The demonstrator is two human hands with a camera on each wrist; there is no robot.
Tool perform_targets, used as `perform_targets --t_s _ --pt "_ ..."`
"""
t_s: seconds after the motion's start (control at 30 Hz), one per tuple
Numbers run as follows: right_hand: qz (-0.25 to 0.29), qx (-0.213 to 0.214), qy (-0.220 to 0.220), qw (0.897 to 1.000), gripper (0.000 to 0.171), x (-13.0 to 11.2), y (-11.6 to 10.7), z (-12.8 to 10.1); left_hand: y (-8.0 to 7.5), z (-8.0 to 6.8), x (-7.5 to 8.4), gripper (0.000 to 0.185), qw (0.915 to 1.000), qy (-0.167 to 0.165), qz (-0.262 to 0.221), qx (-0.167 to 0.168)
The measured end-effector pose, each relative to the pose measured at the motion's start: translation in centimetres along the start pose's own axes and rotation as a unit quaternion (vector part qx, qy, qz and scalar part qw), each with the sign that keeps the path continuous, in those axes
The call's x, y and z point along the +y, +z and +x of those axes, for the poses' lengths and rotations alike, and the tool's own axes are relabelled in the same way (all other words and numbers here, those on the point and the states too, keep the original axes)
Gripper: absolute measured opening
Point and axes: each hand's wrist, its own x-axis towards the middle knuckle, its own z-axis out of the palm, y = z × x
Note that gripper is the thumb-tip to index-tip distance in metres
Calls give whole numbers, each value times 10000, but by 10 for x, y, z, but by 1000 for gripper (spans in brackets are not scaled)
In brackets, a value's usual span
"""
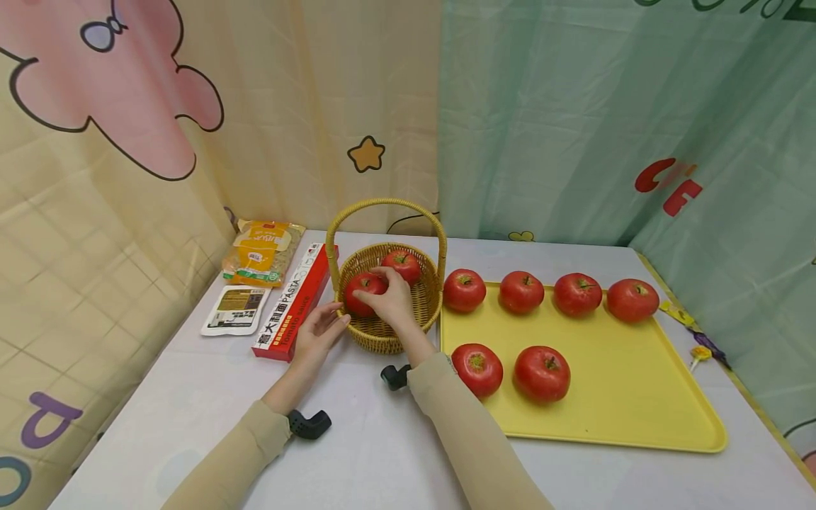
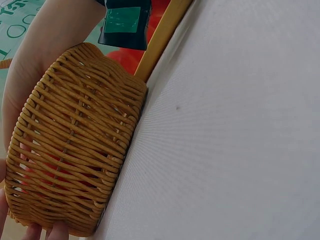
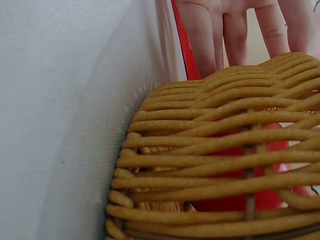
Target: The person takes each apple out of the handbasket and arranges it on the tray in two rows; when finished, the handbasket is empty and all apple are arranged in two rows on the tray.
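A woven basket (image 1: 377, 344) with a tall arched handle stands on the table, two red apples inside. My right hand (image 1: 395, 303) reaches over its front rim and holds the nearer apple (image 1: 361, 292) between thumb and fingers, low in the basket. The other apple (image 1: 403, 265) lies behind it, by the back wall. Outside, at the basket's left, my left hand (image 1: 314, 336) touches the weave with fairly straight fingers (image 3: 235, 37). The left wrist view shows fingertips along the basket's side, with red showing through the weave.
Right of the basket, a yellow tray (image 1: 625, 382) carries several apples in two rows. To the left lie a red pasta box (image 1: 296, 301), a white pouch (image 1: 236, 310) and a yellow bag (image 1: 261, 251). Wrapped candies (image 1: 700, 353) lie beyond the tray's right edge.
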Motion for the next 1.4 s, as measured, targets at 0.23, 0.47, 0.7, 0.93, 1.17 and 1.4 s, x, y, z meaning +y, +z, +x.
perform_targets --t_s 0.23,0.47,0.7,0.93,1.17,1.4 --pt "11 -126 41 9999 57 0 -1 -1 0 2 -2 44 10000 20 22 39" --pt "-167 -147 53 9997 57 1 -2 -3 0 1 -3 44 9999 2 89 69" --pt "-347 -279 147 9989 59 2 0 -3 0 2 -4 44 10000 -4 59 69" --pt "-202 -519 42 9984 61 2 0 -4 0 1 -3 44 9999 -8 102 59" --pt "-305 -570 19 9979 63 0 -1 -4 0 1 -2 46 9999 15 122 33" --pt "-526 -527 28 9972 63 0 0 -4 0 1 -3 43 9999 6 93 87"
